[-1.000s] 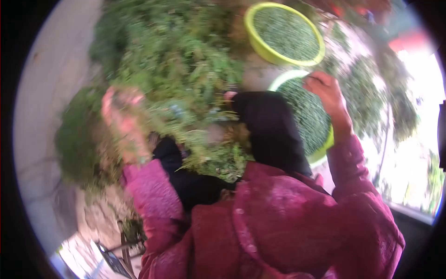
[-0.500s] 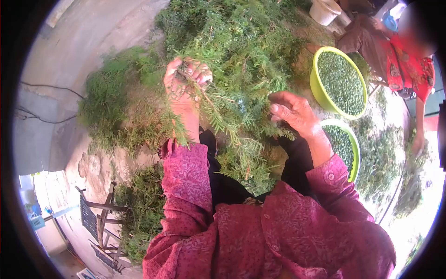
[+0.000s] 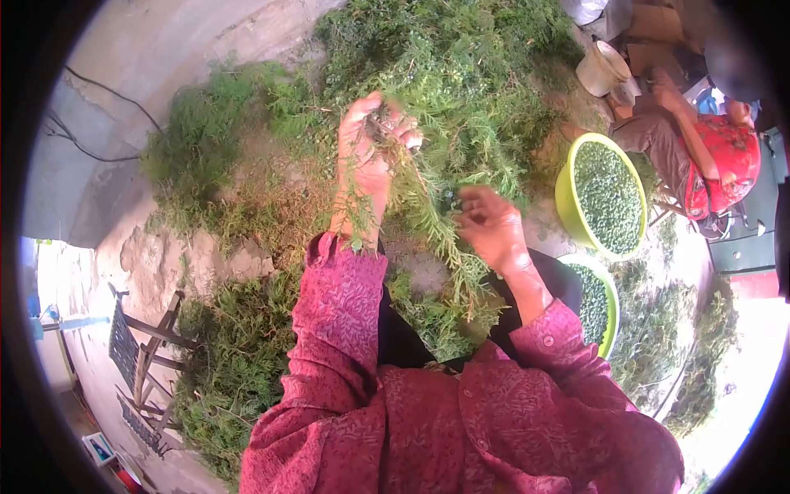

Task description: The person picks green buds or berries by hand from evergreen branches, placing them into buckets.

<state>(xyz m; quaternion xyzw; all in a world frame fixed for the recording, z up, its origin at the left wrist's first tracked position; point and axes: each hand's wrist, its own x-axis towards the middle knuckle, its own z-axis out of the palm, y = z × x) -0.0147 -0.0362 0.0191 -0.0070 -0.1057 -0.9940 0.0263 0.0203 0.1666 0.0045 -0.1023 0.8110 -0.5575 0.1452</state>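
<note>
My left hand [image 3: 367, 156] is closed around the woody stem end of a leafy evergreen branch [image 3: 444, 235]. Its feathery green sprays hang down and to the right, over my lap. Close to the branch's right side is my right hand [image 3: 494, 232], palm side partly hidden, with fingers curled in and slightly blurred. Whatever lies between those fingertips is too small to make out. Behind both hands spreads a large heap of cut evergreen branches [image 3: 461, 74], with small pale green cones among the foliage.
A yellow-green tub [image 3: 566, 193] full of small green cones stands at the right, with a second green tub [image 3: 613, 317] below it. Further back are a whitish bucket [image 3: 605, 70] and a seated person in red [image 3: 728, 160]. A wooden folding chair [image 3: 144, 362] stands lower left, beside more branches [image 3: 239, 370].
My right hand has moved left and down, in to the hanging branch, and its fingers have curled further. My left hand keeps its hold on the stem. The view has shifted.
</note>
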